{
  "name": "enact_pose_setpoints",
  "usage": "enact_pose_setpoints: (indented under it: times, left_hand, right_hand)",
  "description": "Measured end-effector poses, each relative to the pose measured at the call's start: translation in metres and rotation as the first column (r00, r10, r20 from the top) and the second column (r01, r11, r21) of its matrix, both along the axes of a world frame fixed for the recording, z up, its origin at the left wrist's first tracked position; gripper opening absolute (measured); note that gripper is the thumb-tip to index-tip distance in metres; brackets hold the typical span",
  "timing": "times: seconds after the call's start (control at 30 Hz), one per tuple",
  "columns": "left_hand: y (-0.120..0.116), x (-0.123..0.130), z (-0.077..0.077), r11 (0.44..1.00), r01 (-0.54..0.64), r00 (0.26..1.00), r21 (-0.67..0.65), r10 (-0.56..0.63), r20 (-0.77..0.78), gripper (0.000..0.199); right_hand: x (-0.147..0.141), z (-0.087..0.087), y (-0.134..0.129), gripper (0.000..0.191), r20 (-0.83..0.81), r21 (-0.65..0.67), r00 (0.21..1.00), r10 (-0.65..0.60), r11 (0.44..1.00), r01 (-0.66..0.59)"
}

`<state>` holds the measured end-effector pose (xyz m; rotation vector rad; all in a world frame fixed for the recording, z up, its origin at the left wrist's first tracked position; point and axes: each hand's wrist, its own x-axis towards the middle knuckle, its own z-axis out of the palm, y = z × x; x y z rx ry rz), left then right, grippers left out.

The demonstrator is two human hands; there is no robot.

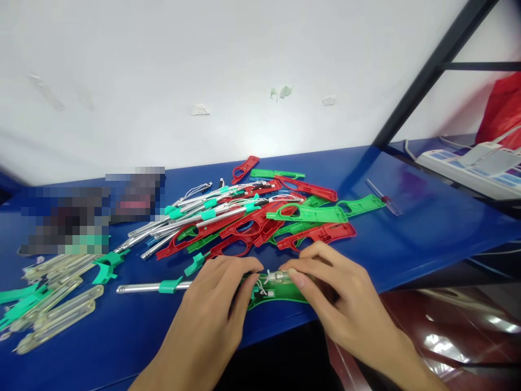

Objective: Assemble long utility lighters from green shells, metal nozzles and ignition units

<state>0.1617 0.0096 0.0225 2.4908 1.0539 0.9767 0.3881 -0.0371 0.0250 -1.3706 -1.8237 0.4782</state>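
1. Head view, position: green half-shell [287, 293] lies at the near edge of the blue table [423, 233], open side up, between the two hands. Clear piece [277, 276] sits at its upper side; white wires [260, 284] loop beside it.
2. Head view, right hand [342, 288]: thumb and forefinger pinch the clear piece at its right end; the other fingers curl behind.
3. Head view, left hand [215, 296]: fingers bent over the left end of the shell, thumb and forefinger tips close together by the wires. Exact hold hidden; cannot tell what is pinched.
4. Head view, silver tube [138, 288]: runs out left from under the left hand, teal clip [169, 285] around it. Its join to the shell is covered.
5. Head view, surroundings: red shells [319, 235] and more green ones are heaped behind; screwdriver [391, 206] right, clear housings [61, 320] left.
6. Technique (judgement): the step looks like seating the clear piece among the wires. Steady the shell with the left hand, tuck the wires inside the rim, then press evenly. Likely fault: a wire trapped beneath. If it resists, lift and re-lay rather than force.
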Motion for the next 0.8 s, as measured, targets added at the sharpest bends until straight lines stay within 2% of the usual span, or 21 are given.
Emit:
enact_pose_setpoints:
  times: [0.2,0.57,0.8]
  left_hand:
    - [-0.0018,0.0018,0.0039,0.999,0.017,1.0,0.033,-0.017,-0.012,0.02]
    - [-0.0028,0.0026,0.005,0.998,0.012,1.0,0.056,-0.01,-0.026,0.021]
    - [-0.0036,0.0019,0.005,0.998,0.001,1.0,0.061,0.0,-0.015,0.022]
  right_hand:
    - [0.0012,-0.0008,-0.0011,0.022,0.04,0.019,0.999,0.007,1.0,-0.008]
    - [0.0004,-0.0015,-0.0013,0.026,0.087,-0.052,0.995,0.038,0.998,-0.033]
    - [0.0012,-0.0038,0.0,0.022,0.094,-0.042,0.995,0.025,0.999,-0.021]
